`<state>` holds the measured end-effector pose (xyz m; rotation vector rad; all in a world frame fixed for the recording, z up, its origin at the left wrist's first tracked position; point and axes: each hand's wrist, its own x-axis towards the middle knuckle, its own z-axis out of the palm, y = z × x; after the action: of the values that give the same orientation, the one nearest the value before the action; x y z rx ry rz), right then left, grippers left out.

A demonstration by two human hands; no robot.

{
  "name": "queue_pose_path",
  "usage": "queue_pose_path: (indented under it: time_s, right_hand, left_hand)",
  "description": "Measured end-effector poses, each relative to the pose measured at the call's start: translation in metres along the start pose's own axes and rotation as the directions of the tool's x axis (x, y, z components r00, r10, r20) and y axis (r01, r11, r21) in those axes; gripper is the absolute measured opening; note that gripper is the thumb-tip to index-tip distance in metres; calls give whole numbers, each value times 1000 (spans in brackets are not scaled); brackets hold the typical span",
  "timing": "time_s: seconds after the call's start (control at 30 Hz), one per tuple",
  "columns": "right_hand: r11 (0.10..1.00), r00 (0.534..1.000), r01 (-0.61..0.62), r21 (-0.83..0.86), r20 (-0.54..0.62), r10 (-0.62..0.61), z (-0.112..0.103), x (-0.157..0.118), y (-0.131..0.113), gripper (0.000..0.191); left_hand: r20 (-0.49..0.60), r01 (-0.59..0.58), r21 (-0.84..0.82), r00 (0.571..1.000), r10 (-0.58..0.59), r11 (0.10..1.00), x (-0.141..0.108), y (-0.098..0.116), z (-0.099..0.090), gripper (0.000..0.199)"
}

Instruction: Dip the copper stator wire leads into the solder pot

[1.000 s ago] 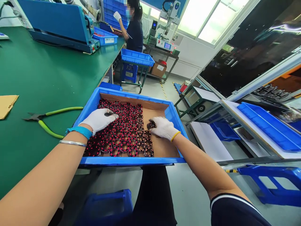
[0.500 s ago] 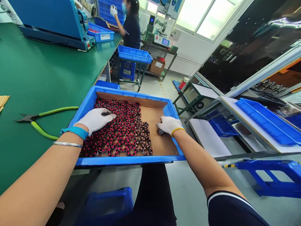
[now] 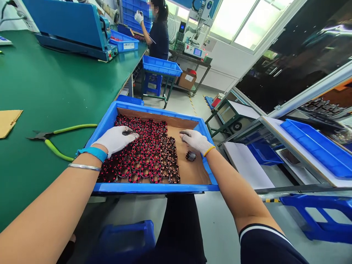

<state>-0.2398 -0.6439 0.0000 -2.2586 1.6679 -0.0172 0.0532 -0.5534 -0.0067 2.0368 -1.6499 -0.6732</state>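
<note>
A blue tray lined with cardboard holds rows of small ring-shaped wound stators, most with red windings and a few copper-coloured ones at the right. My left hand, in a white glove, hovers over or rests on the red stators at the left. Its thumb and fingers are bent but apart, with nothing visible between them. Above the bare cardboard on the right, my gloved right hand has its fingers stretched out and holds nothing. One loose stator lies on its side just below that hand, apart from the rows.
Green-handled cutting pliers and a cardboard piece lie on the green table. A blue machine stands farther back. Beyond it a co-worker sits near another blue tray. Shelving runs along the right.
My right hand has let go of the stator and moved up and slightly left, leaving it on the cardboard. The left hand keeps its place over the stators. The view has shifted slightly.
</note>
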Motion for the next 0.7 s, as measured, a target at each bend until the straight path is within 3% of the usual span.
queue_pose_path:
  time_s: [0.1,0.2,0.33,0.5,0.7]
  right_hand:
    - [934,991,-113,-338,32,131,-9,-20,0,56]
    - [874,965,-102,-474,167,203,-11,-29,5,44]
    - [951,969,-103,-290,185,162,-7,-9,19,30]
    - [986,992,-104,130,-57,112,14,33,11,39]
    - [993,998,-30,110,-50,35,26,51,0,36]
  left_hand:
    - [-45,0,-13,999,-1,1000,-1,1,-2,52]
    - [-45,0,-13,999,-1,1000,-1,1,-2,52]
    - [-33,15,-24,999,-15,1000,-1,2,0,47]
    - [7,6,-8,1000,-6,1000,1,1,2,45]
    - [1,-2,5,1000,2,1000,-4,2,2,49]
